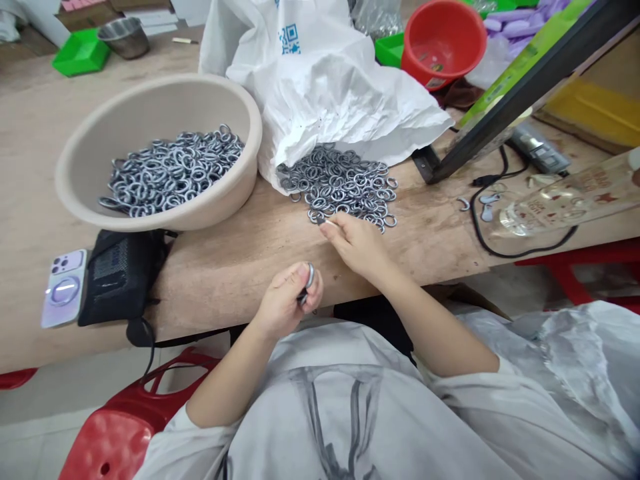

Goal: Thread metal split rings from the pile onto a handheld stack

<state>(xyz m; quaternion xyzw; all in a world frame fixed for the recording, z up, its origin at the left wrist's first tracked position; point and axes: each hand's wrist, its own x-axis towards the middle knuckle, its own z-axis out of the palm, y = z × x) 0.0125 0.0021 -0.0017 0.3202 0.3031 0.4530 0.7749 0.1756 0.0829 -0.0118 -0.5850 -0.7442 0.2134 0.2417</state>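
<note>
While left hand (286,301) pinches a ring (310,275), right hand (355,243) fingers pick at ring pile (340,187), blue QR code on white bag (320,80)

Left hand (287,300) pinching perhaps several rings (309,277), right hand (356,243) at pile (340,187).

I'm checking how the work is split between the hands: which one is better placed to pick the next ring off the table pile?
Right hand: its fingertips touch the loose grey metal rings. The left hand already pinches one ring.
</note>
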